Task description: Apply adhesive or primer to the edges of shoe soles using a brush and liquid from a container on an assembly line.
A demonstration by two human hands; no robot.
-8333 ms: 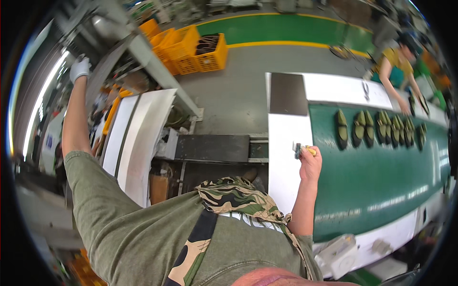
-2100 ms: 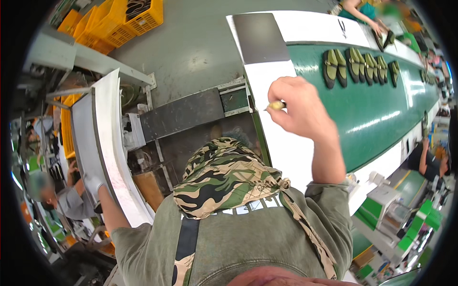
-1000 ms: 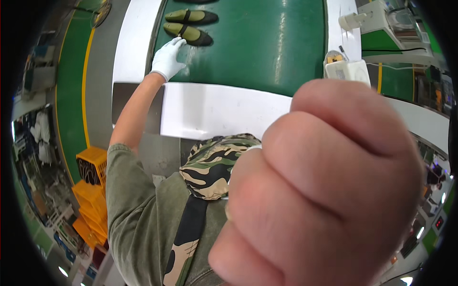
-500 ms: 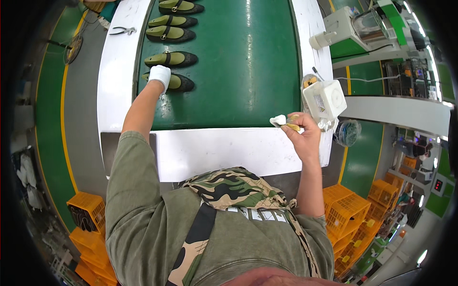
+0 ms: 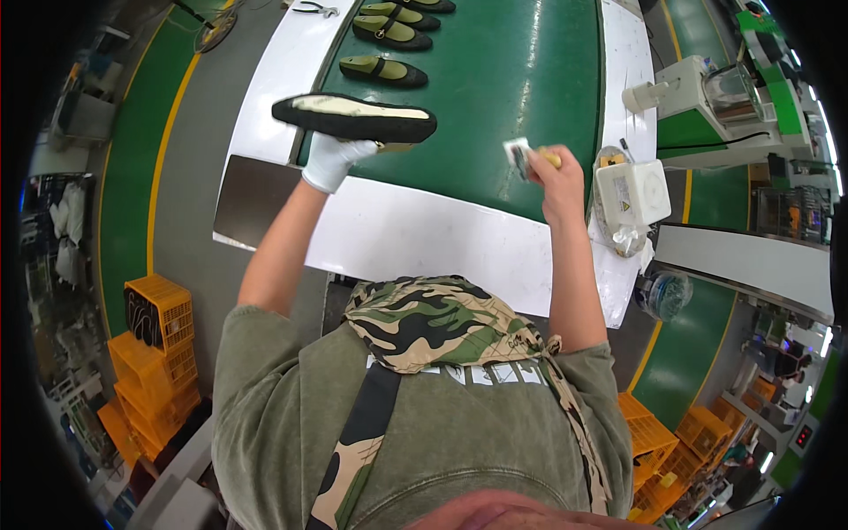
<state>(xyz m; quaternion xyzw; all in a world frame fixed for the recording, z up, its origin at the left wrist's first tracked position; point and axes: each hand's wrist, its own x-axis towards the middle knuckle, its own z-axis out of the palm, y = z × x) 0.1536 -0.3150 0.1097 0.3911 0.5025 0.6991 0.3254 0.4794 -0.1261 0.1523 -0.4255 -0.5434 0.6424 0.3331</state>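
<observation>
My left hand (image 5: 334, 164), in a white glove, grips a black shoe (image 5: 406, 124) from below. The shoe is turned on its side, its pale sole facing me, raised over the near left part of the green conveyor belt (image 5: 477, 97). Bare, my right hand (image 5: 558, 184) is closed around a small brush (image 5: 517, 155) with a whitish head and a yellowish handle, above the belt's right side. The brush and the shoe are well apart. Farther up the belt, several black strap shoes (image 5: 384, 71) with green insides stand in a column.
On the white right ledge sits a white plastic container (image 5: 632, 193) beside a plastic-lined tray. Pincers (image 5: 315, 9) lie on the far left ledge. A dark plate (image 5: 256, 199) covers the near left corner. Orange crates (image 5: 159, 309) are stacked on both sides.
My left hand has picked the nearest shoe up off the belt, brought it closer and turned its sole toward me. My right hand with the brush has moved a little inward over the belt.
</observation>
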